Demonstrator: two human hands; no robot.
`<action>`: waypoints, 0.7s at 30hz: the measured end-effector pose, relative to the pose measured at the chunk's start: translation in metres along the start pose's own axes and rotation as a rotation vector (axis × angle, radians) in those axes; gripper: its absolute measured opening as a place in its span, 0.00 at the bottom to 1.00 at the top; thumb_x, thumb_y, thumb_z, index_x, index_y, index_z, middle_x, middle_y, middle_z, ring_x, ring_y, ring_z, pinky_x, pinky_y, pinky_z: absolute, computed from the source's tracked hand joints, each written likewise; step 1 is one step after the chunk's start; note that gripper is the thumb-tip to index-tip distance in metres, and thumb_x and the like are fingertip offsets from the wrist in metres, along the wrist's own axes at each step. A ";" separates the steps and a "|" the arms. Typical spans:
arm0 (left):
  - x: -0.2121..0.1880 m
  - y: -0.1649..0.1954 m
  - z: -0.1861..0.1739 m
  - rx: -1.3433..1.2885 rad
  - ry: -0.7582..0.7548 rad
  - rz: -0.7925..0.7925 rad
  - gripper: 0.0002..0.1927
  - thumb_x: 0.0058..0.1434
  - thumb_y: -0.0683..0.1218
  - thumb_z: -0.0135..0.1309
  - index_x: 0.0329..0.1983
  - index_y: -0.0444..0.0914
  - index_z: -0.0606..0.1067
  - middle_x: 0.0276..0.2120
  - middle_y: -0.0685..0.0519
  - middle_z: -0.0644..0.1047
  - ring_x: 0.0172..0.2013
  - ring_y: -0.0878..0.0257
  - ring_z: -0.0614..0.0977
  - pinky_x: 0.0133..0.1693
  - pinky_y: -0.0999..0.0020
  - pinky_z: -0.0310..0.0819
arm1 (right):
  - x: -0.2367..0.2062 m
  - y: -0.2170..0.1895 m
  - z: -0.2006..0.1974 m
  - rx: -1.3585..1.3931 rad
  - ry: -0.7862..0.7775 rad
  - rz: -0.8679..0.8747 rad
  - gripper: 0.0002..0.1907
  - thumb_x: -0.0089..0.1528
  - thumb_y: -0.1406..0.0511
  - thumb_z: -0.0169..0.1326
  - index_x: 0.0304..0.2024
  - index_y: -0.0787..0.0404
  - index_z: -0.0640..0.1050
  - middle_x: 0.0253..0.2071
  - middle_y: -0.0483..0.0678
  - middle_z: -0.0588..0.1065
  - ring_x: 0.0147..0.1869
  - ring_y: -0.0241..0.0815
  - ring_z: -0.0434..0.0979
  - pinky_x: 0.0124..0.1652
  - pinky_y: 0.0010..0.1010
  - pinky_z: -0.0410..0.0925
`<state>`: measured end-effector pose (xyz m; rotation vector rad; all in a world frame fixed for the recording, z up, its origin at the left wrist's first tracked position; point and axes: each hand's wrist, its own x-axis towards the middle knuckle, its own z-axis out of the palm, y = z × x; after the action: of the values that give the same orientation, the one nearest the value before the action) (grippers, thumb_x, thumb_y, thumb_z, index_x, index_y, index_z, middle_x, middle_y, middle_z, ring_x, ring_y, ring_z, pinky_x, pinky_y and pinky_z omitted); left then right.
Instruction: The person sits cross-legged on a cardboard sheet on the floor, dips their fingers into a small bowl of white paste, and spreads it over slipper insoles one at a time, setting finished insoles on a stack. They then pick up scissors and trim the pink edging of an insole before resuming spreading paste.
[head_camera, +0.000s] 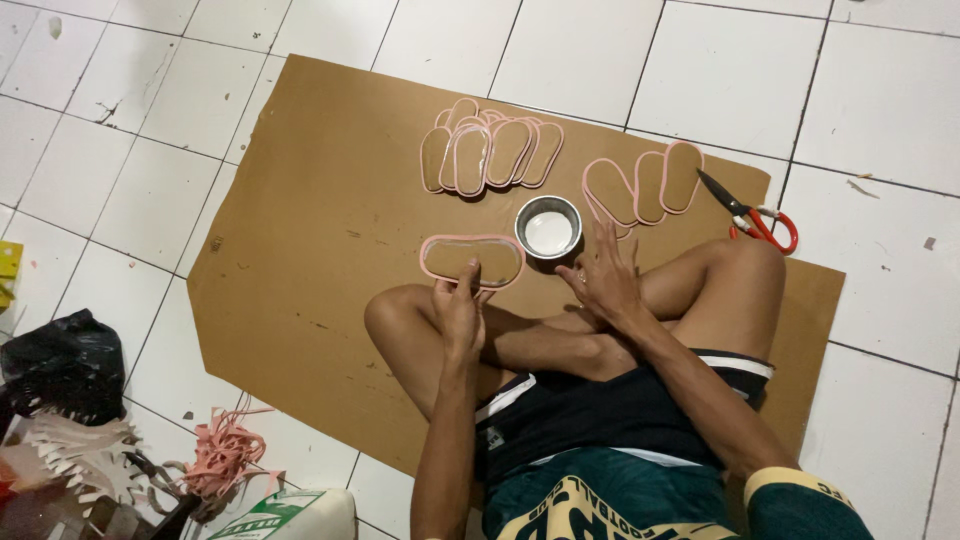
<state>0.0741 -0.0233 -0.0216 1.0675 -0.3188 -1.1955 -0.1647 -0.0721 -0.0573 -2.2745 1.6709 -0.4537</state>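
Crossed legs sit nearest; just beyond them the left hand (458, 305) pinches the near edge of a pink-rimmed sole (472, 260), long axis crosswise on cardboard (300, 200), right hand (603, 275) spread empty beside the glue bowl (548, 228).

A person sits cross-legged on a cardboard sheet (300, 200) on the tiled floor (880, 100). The left hand (458, 308) pinches the near edge of a pink-rimmed sole (472, 260). The right hand (603, 278) rests spread by a round tin (548, 227). Two sole stacks (490, 150) (645, 185) lie beyond; scissors (750, 215) at right.
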 end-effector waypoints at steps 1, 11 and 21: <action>-0.002 0.003 0.002 0.009 0.011 -0.007 0.10 0.65 0.42 0.58 0.47 0.37 0.73 0.37 0.54 0.78 0.36 0.66 0.82 0.37 0.67 0.85 | -0.002 -0.004 -0.006 0.078 -0.027 0.064 0.30 0.66 0.39 0.45 0.45 0.55 0.82 0.78 0.59 0.57 0.85 0.60 0.48 0.73 0.68 0.45; -0.027 0.021 0.023 0.015 -0.095 -0.011 0.11 0.68 0.41 0.55 0.51 0.34 0.71 0.39 0.51 0.78 0.35 0.65 0.82 0.36 0.67 0.83 | -0.030 -0.047 -0.068 0.895 -0.061 -0.353 0.42 0.70 0.34 0.27 0.73 0.50 0.65 0.83 0.59 0.37 0.86 0.64 0.37 0.76 0.55 0.45; -0.034 0.028 0.031 0.121 -0.073 0.026 0.11 0.67 0.42 0.56 0.50 0.33 0.72 0.38 0.52 0.79 0.33 0.65 0.82 0.34 0.69 0.82 | -0.027 -0.048 -0.064 0.726 0.090 -0.403 0.39 0.71 0.35 0.27 0.72 0.46 0.67 0.82 0.61 0.44 0.85 0.68 0.42 0.76 0.56 0.48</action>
<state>0.0559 -0.0099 0.0270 1.1220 -0.4655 -1.2055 -0.1564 -0.0352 0.0181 -2.0113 0.8432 -1.0611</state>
